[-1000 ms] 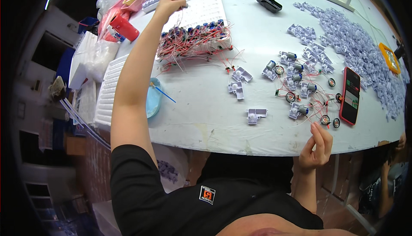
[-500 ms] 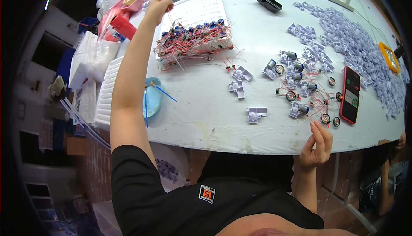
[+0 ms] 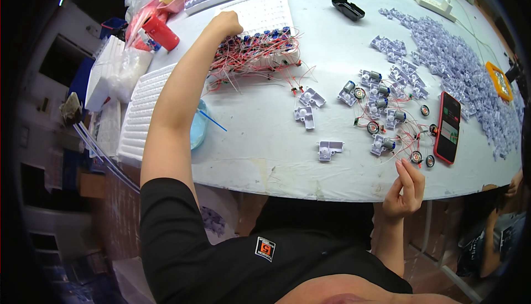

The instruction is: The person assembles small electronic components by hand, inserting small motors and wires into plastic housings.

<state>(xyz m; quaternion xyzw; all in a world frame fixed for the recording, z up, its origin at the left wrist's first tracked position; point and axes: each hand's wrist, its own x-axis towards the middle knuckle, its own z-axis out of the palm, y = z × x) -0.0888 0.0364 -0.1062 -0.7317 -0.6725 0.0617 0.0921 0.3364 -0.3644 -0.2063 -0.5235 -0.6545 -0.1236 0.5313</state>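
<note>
My left hand (image 3: 227, 23) is stretched over a white foam tray (image 3: 268, 11), at the left end of a row of small blue-ended motors with tangled red and white wires (image 3: 254, 52). Its fingers are curled closed and point away, hiding whatever they hold. My right hand (image 3: 405, 190) is raised at the table's front edge, thumb and fingers pressed together; anything between them is too small to make out. Just beyond it lie light-purple plastic housings fitted with motors (image 3: 383, 144), wired to small round speakers (image 3: 416, 157). Loose housings (image 3: 331, 150) sit mid-table.
A red-edged phone (image 3: 448, 128) lies right of the speakers. Behind it spreads a big heap of purple housings (image 3: 459, 55). A light-blue dish (image 3: 199, 130) with a blue stick stands by my left forearm. A red cup (image 3: 161, 33) and a black case (image 3: 348, 9) lie farther back.
My left hand has moved right and slightly nearer, down to the wired motors at the tray, and its fingers have turned out of sight. My right hand has barely moved.
</note>
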